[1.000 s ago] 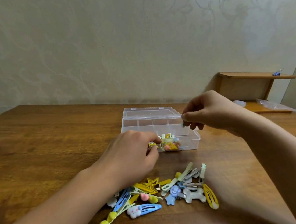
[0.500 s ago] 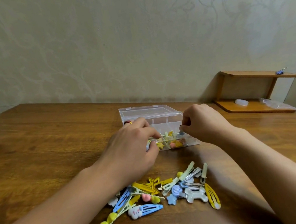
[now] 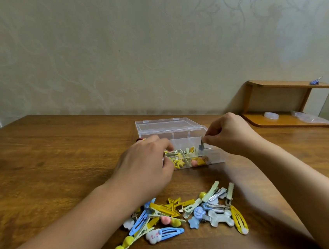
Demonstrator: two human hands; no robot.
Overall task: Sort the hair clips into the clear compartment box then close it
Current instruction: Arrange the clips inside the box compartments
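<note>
Since half a second ago, right hand [image 3: 229, 135] has lifted slightly; the small dark clip [image 3: 202, 144] pinched in its fingertips now hangs upright over the right end of the box [image 3: 215, 155], its lower tip at the rim. Left hand [image 3: 145, 162] has barely shifted, knuckles up at the box's left front corner, fingers curled down over the edge; whether they grip a clip or only the wall, cannot tell.

Box clear, sitting on the counter [image 3: 51, 156] at centre, lid [image 3: 165, 125] open and lying back behind it. Front compartments hold clips: yellow star shapes [image 3: 178, 162] at left, pink and orange pieces [image 3: 198, 161] toward the middle. Rear compartments look bare through the plastic.

Loose pile [image 3: 181, 216] on the counter nearer the camera, well apart from the box, between the two forearms. Yellow, blue, pale green and white clips, overlapping. Among them: blue snap clip with a white cloud [image 3: 165, 233] at front left, grey bone shape [image 3: 221, 218], yellow oval snap clip [image 3: 240, 222] at far right.

Wooden shelf [image 3: 289, 89] stands at the counter's far right, a purple binder clip [image 3: 315, 81] on its top.
</note>
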